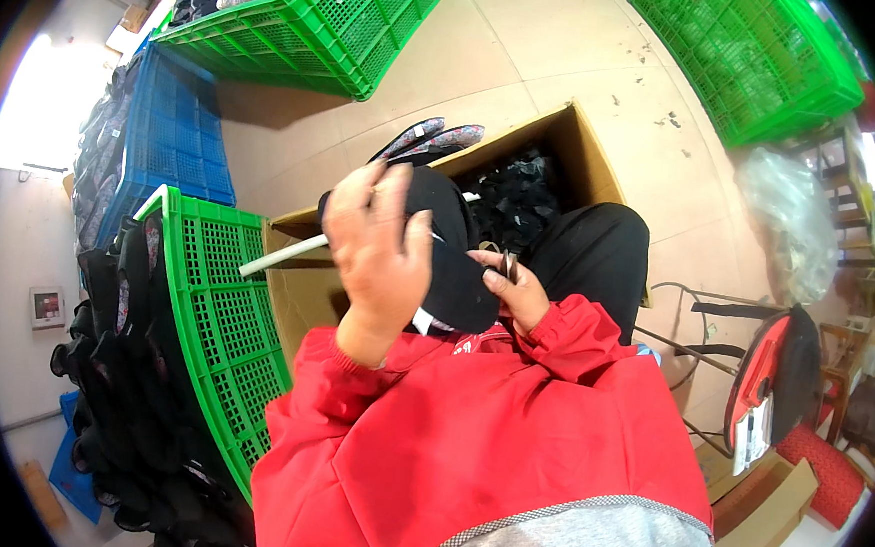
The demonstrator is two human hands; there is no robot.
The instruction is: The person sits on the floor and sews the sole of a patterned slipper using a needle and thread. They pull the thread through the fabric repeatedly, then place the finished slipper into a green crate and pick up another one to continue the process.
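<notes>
A black cloth shoe (pixel 460 285) lies in front of me above my lap, its far end partly behind my left hand (pixel 383 255). The fingers of that hand are stretched and apart, slightly blurred, over the shoe's left side. My right hand (pixel 519 294) pinches the shoe's right edge. A small dark brown object (pixel 509 266), perhaps thread snips, shows at these fingers; its kind is unclear. Just left of my left hand a pale rod (pixel 283 254) sticks out, its other end hidden. Beyond the hands, a pair of shoes with patterned linings (pixel 436 141) rests by the carton.
An open cardboard carton (pixel 604 163) holding black items stands before my knees. At left are a green crate (pixel 225 311), many black shoes (pixel 124 395) and a blue crate (pixel 171 132). More green crates (pixel 342 32) stand farther off. A red-and-black round stool (pixel 767 379) is at right.
</notes>
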